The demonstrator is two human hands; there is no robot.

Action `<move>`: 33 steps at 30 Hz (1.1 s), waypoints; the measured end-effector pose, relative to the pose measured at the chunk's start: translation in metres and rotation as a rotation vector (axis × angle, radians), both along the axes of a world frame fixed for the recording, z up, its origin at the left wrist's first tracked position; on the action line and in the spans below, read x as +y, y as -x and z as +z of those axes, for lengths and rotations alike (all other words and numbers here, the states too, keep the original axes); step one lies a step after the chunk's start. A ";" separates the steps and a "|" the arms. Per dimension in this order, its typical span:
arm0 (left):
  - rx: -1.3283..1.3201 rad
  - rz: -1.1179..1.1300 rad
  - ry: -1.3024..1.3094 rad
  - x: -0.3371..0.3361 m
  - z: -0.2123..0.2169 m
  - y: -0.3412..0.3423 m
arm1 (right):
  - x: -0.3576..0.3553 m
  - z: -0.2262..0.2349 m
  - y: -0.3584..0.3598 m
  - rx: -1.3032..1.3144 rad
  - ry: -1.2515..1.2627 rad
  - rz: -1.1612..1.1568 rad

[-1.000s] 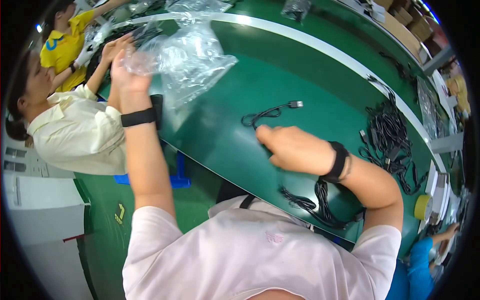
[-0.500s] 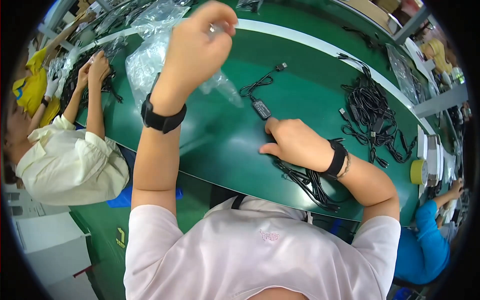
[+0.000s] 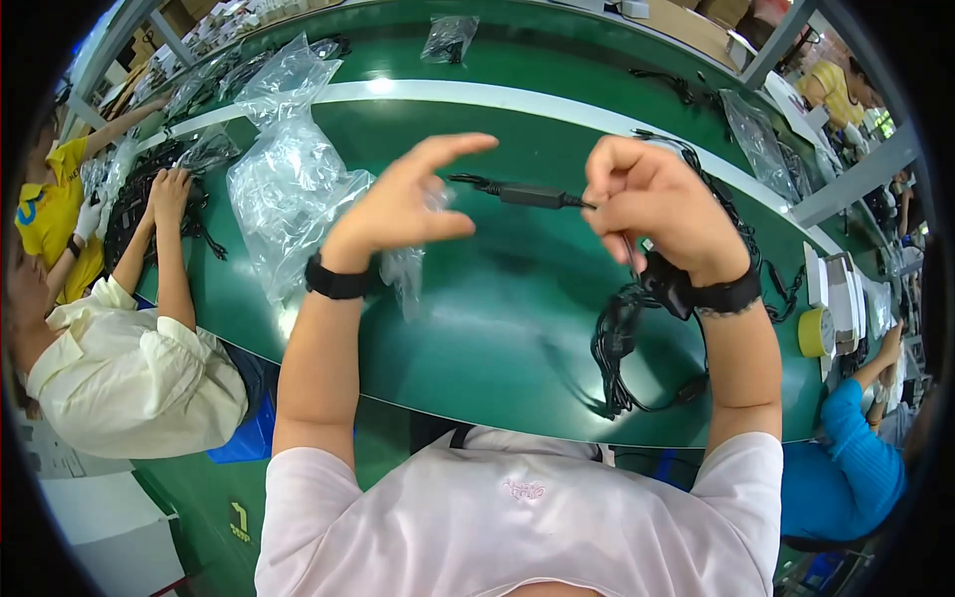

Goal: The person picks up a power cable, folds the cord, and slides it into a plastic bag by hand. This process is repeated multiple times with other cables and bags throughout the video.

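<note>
In the middle of the view, my right hand (image 3: 667,209) pinches a thin black cable just right of its slim black inline module (image 3: 532,196). A cable bundle (image 3: 619,343) hangs or lies below this hand; which, I cannot tell. My left hand (image 3: 403,204) is near the module's left end, thumb and forefinger spread wide. Crumpled clear plastic shows between them and as a clear plastic bag (image 3: 403,279) below the palm, seemingly held by the other fingers, which are mostly hidden. The cable's left end (image 3: 468,180) points at the gap between thumb and forefinger.
A heap of clear plastic bags (image 3: 288,189) lies left on the green table (image 3: 477,348). More black cables (image 3: 786,289) and a yellow tape roll (image 3: 816,331) are at right. One co-worker (image 3: 139,368) sits close at left; another (image 3: 846,468) is at right.
My left hand has come down from above the bags, its thumb and forefinger spreading. My right hand has lifted the cable with the module off the table. The cable bundle has shifted too.
</note>
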State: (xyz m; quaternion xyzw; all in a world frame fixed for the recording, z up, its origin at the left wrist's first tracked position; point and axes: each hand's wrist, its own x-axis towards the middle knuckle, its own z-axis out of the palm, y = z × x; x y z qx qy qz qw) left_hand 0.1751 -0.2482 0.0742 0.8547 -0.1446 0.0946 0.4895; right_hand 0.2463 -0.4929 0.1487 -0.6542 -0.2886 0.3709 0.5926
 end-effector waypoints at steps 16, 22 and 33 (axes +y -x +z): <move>-0.116 0.097 1.119 -0.020 -0.002 0.003 | 0.042 -0.078 -0.019 -0.128 -0.116 0.217; -0.198 0.089 1.387 -0.014 0.008 0.006 | 0.045 -0.091 -0.022 -0.200 0.081 0.436; 0.037 -0.319 1.651 -0.033 0.004 0.010 | 0.044 -0.091 -0.027 0.915 -0.345 0.089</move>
